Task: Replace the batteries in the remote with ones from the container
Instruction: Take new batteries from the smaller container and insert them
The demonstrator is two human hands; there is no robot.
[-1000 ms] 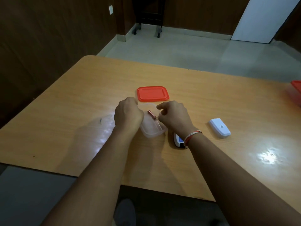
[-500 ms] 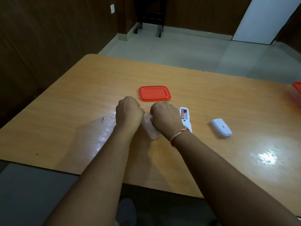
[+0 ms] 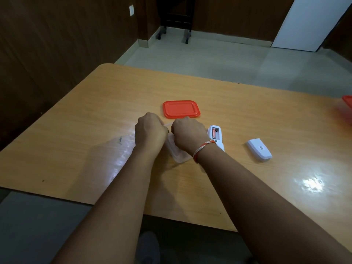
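Both hands (image 3: 150,130) (image 3: 187,133) curled over container (image 3: 176,155), frame centre; grip contents hidden. Lift battery end-first, steady tub w/ left.

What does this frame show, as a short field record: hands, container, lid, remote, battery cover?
left hand: fingers curled at the clear container, grip hidden
right hand: over the container, fingers hidden
red lid: off, flat on the table behind the hands
remote: on the table, compartment open, one battery seen inside
battery cover: lying apart, right of the remote
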